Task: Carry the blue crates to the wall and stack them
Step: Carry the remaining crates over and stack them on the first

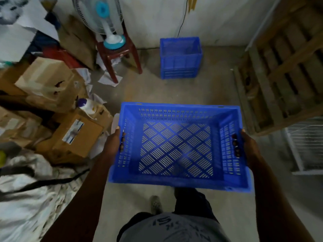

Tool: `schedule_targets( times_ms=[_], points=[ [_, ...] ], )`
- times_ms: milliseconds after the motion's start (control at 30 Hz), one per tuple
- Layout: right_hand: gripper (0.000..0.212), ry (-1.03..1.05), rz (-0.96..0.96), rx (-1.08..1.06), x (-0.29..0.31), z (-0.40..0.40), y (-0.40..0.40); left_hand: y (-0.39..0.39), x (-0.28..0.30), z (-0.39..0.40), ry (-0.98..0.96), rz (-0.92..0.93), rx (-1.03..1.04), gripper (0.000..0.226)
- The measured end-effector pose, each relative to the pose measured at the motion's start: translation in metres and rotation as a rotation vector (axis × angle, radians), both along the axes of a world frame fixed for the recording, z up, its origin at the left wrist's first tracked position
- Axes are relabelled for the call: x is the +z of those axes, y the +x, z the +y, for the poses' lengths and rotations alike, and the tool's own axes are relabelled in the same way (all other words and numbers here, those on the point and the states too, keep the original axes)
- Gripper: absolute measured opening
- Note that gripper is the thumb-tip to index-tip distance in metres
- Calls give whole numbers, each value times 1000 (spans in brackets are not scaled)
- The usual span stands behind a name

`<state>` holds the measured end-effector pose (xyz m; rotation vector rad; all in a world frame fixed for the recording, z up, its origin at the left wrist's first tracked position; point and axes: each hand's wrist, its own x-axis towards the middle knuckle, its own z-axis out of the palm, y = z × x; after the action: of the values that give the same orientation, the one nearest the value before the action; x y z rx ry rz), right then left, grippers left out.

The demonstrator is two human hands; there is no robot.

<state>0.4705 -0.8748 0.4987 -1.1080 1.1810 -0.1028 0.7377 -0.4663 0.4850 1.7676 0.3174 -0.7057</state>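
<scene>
I hold an empty blue crate [176, 147] level in front of my body, above the concrete floor. My left hand [114, 142] grips its left side, fingers through the handle slot. On the right side my right hand [248, 145] grips the other handle the same way. A second blue crate [180, 58] stands on the floor ahead, against the white wall [209, 20], open side up.
Cardboard boxes [76, 135] and loose paper pile up on the left. A red stool [118, 56] carrying a table fan [104, 18] stands left of the far crate. Wooden pallets [283, 72] lean on the right, with a white wire rack [307, 145] below them.
</scene>
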Motion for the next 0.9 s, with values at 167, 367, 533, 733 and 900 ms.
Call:
schedule_targets(
  times_ms=[167, 367, 533, 733, 900],
  points=[
    [48, -3, 1, -46, -15, -72, 66, 81, -3, -94, 22, -41, -55, 44],
    [48, -26, 9, -13, -11, -177, 150, 159, -2, -192, 3, -6, -34, 50],
    [47, -42, 10, 25, 0, -255, 226, 222, 5, -262, -43, 58, -28, 50],
    [46, -62, 24, 35, 0, -327, 333, 320, 6, -330, -57, 79, -24, 49],
    [47, -93, 32, 36, -5, -369, 429, 417, 1, -381, -53, 48, -37, 49]
  ],
)
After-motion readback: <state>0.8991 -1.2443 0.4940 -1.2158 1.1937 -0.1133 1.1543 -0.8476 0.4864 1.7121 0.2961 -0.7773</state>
